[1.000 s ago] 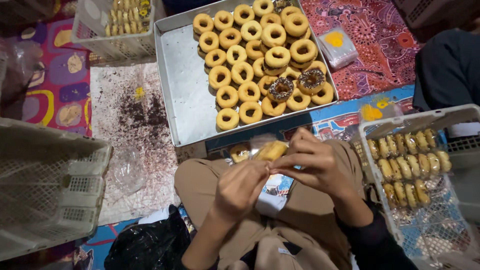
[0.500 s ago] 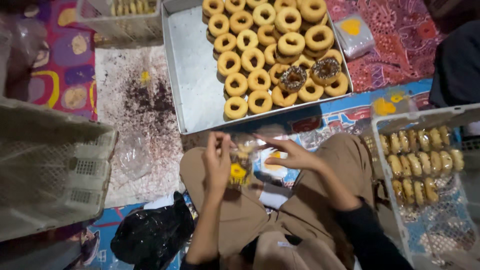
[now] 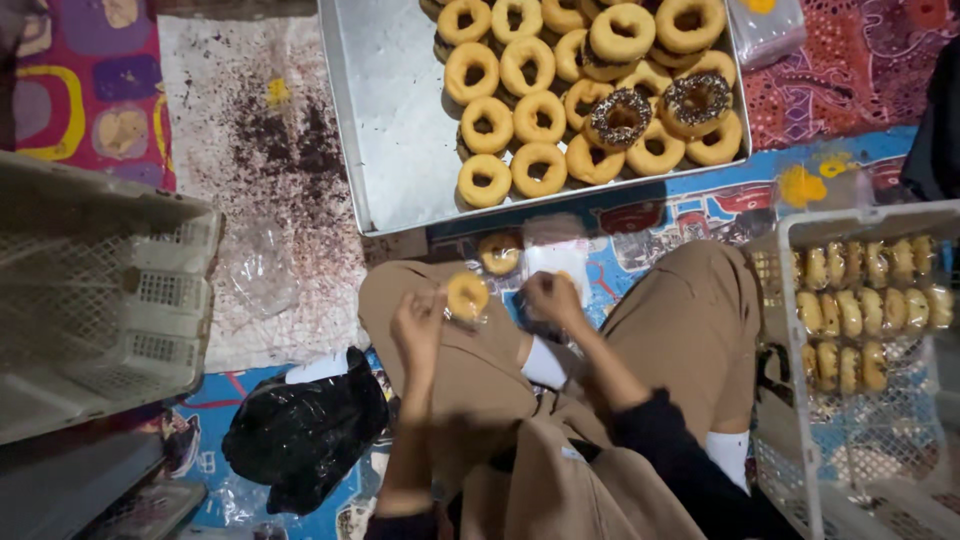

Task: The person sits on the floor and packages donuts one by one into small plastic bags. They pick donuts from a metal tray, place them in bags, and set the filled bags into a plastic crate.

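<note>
**Doughnut lowered to the lap, bag now apart from it**

The left hand (image 3: 420,330) pinches a plain doughnut (image 3: 467,295) between its fingertips, just above the left knee. A second ago both hands were raised together around one wrapped doughnut; now they have dropped to the lap and parted, so the wrapping work looks to be between pieces. The right hand (image 3: 548,297) is curled shut just beside the left, apparently on the edge of a clear bag (image 3: 556,258), though the grip is too blurred to be sure. Just beyond the hands a second doughnut (image 3: 499,252) lies on the mat. Farther out sits the tray (image 3: 395,120) of doughnuts, two of them chocolate-sprinkled. A white crate (image 3: 860,222) of packed pieces stands to the right of the hands, another crate (image 3: 110,290) to the left, and a black bag (image 3: 305,430) lies near the left elbow.
</note>
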